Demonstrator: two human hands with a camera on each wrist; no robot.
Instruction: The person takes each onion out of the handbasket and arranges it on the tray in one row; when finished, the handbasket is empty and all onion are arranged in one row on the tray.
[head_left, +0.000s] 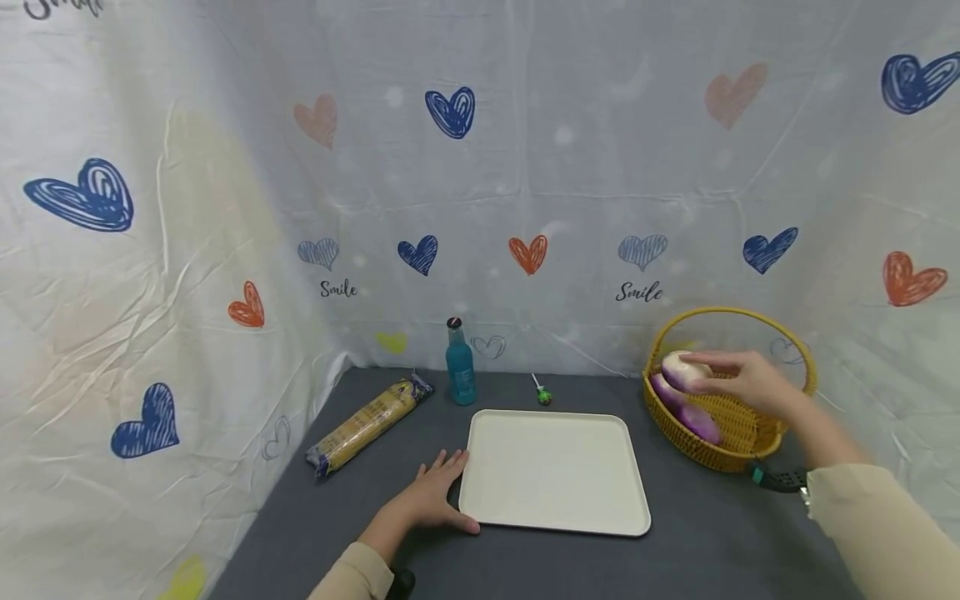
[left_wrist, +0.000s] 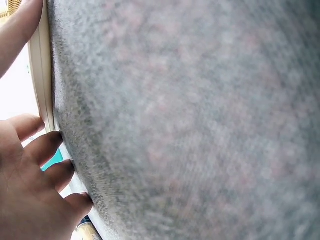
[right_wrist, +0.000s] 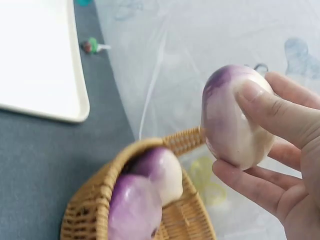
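My right hand (head_left: 750, 383) pinches a purple-and-white turnip (right_wrist: 235, 117) between thumb and fingers, over the yellow wicker basket (head_left: 697, 452). Two more turnips, one of them the nearer turnip (right_wrist: 135, 207), lie inside the basket on its left side. My left hand (head_left: 431, 497) rests at the left edge of the cream rectangular tray (head_left: 555, 471), its thumb by the near corner and its fingers spread along the side. In the left wrist view the fingertips (left_wrist: 52, 140) are right at the tray's edge. Nothing lies on the tray.
Behind the tray stand a blue bottle (head_left: 461, 371) and a green lollipop (head_left: 543, 396). A long yellow packet (head_left: 367, 425) lies at the left. A black item with a teal part (head_left: 780, 479) sits by the basket, partly behind the right forearm. A heart-printed curtain (head_left: 480, 192) hangs behind.
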